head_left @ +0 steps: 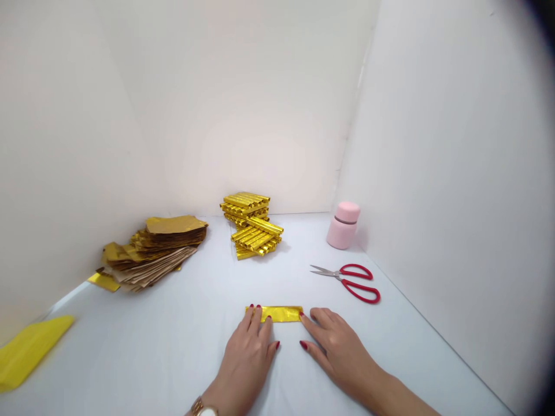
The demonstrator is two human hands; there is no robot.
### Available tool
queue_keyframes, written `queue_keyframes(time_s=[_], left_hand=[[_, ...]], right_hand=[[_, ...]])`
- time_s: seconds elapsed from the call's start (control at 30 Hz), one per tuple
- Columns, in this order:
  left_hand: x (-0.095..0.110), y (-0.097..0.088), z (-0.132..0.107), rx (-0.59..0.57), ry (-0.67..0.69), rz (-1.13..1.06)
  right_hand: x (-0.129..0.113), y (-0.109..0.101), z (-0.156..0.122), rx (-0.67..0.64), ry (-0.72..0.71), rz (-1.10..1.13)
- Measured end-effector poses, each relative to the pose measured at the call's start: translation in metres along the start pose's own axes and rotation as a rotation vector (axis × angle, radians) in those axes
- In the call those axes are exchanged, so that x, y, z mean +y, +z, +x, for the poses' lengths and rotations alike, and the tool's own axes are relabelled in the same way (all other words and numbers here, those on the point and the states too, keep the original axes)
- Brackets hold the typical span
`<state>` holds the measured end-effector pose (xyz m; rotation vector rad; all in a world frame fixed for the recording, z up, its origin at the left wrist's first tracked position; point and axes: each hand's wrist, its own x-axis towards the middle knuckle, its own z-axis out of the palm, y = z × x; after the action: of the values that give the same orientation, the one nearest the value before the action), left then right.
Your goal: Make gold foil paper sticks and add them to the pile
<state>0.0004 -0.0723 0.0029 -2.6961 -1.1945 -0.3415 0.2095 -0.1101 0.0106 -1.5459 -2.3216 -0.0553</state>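
Gold foil strip [274,314] (glossy, folded flat) lies under left fingers [256,321].

Red-handled scissors [342,278] lie near a pink jar [342,228], right of stacked gold foil strips [255,234].

The left hand [245,361] hides part of the gold foil strip [280,314].

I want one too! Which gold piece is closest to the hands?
The flat gold foil strip touching the left hand and right hand; stacked gold foil sticks sit farther back.
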Motion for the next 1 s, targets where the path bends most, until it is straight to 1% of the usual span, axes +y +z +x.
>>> queue_keyframes(time_s=[0.13, 0.2, 0.27, 0.37, 0.43, 0.5, 0.6, 0.73, 0.87, 1.0], left_hand=[[0.001, -0.003, 0.0, -0.045, -0.035, -0.008], [0.001, -0.003, 0.0, -0.069, -0.039, -0.011], [-0.001, -0.003, -0.001, -0.095, -0.034, -0.004], [-0.005, -0.002, -0.003, -0.134, -0.028, -0.014], [-0.008, -0.002, -0.004, -0.153, -0.01, -0.034], [-0.011, -0.002, -0.005, -0.156, 0.003, -0.034], [-0.012, -0.001, -0.005, -0.131, 0.003, 0.004], [-0.011, -0.002, -0.005, -0.079, 0.016, 0.022], [-0.01, -0.005, -0.004, -0.091, 0.007, 0.004], [-0.011, -0.005, -0.005, -0.099, -0.005, -0.02]], right_hand=[[-0.002, -0.002, 0.001, -0.017, 0.021, -0.005], [-0.009, -0.003, 0.008, -0.006, 0.033, -0.007], [-0.02, -0.001, 0.017, -0.007, 0.013, 0.003], [-0.04, 0.007, 0.034, -0.117, -0.076, 0.063], [-0.049, 0.013, 0.042, -0.174, -0.08, 0.094], [-0.052, 0.016, 0.045, -0.198, -0.058, 0.101], [-0.047, 0.012, 0.041, -0.233, -0.029, 0.089], [-0.031, 0.001, 0.027, -0.29, 0.053, 0.054], [-0.023, -0.003, 0.018, -0.271, 0.115, 0.06], [-0.021, -0.002, 0.016, -0.206, 0.15, 0.127]])
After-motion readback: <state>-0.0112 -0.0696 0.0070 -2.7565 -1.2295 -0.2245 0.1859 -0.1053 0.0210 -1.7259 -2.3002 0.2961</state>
